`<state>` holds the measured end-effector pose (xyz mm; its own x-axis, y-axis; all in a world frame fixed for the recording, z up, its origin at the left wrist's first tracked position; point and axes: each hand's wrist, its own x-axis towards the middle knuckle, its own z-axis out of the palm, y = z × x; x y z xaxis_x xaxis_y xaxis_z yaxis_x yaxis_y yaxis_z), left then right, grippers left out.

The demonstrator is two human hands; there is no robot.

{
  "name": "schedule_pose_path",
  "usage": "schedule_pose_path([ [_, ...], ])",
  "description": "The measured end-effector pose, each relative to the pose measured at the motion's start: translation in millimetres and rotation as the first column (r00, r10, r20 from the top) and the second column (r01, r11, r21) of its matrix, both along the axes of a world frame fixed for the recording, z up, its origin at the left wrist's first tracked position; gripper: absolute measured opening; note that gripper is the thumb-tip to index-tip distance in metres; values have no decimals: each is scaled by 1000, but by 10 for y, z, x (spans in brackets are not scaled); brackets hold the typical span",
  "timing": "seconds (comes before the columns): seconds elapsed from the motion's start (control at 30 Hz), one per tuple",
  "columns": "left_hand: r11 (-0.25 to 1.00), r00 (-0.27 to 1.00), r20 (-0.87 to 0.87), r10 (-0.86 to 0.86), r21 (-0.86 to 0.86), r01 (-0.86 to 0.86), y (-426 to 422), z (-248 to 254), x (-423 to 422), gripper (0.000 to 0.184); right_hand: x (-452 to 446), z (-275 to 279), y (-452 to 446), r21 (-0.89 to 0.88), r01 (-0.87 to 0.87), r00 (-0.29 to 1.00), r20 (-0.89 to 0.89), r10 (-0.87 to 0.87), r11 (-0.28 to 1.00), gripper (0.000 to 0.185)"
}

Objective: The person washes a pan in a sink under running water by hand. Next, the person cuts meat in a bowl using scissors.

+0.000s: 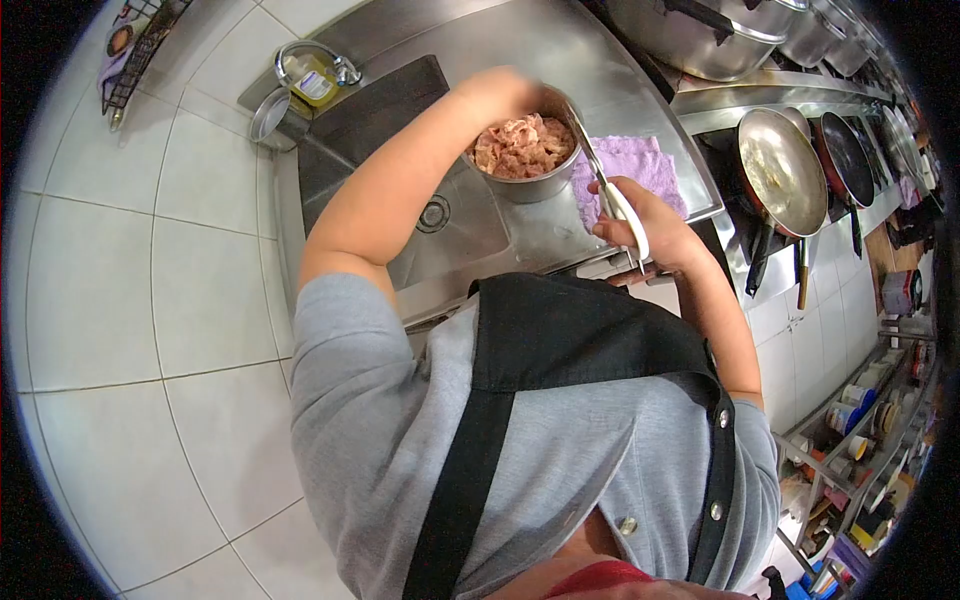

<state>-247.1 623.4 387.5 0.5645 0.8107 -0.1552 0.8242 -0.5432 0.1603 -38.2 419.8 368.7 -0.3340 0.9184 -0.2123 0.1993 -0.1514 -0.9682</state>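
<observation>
Stainless-steel counter (600,60) with a sink basin (470,220) set into it, pale tiles (110,280) farther left, and a yellow bottle (315,87) just beside the tap (345,70). At the border of basin and counter, a metal pot (530,188), upright and heaped with raw-looking meat (520,145). Over the pot's far left side, the left hand (502,92), blurred, fingertips hidden; cannot tell whether spread, pinched together or simply touching the rim. Just right of the pot, the right hand (660,220), wrapped snugly around the handle of a white-handled tool (627,215), metal part slanting towards the pot's right rim, contact unclear. Next to the pot, partly behind the right hand, a lilac cloth (650,165). Well apart, farther right, a light frying pan (785,170) and a dark frying pan (845,155).
</observation>
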Motion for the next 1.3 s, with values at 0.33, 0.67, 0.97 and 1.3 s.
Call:
schedule_pose_path([
  [0.33, 952, 931, -200, -307, -82, 296, -1, -141, 5, 26, -40, 29, 12, -15, -57, 994, 95, 58, 998, 53],
  [0.67, 835, 747, 632, 207, -512, 201, 88, 19, -367, 23, -155, -128, 129, -235, -181, 901, -429, 65, 955, 55],
  [0.97, 460, 600, 532, 597, -840, 288, -257, 138, -319, 31, -205, -117, 199, -62, -90, 994, 54, 93, 994, 72],
  [1.3, 435, 816, 376, 438, -883, 174, -353, 318, -156, 34, -214, -154, 195, 115, -64, 963, 269, 31, 991, 57],
])
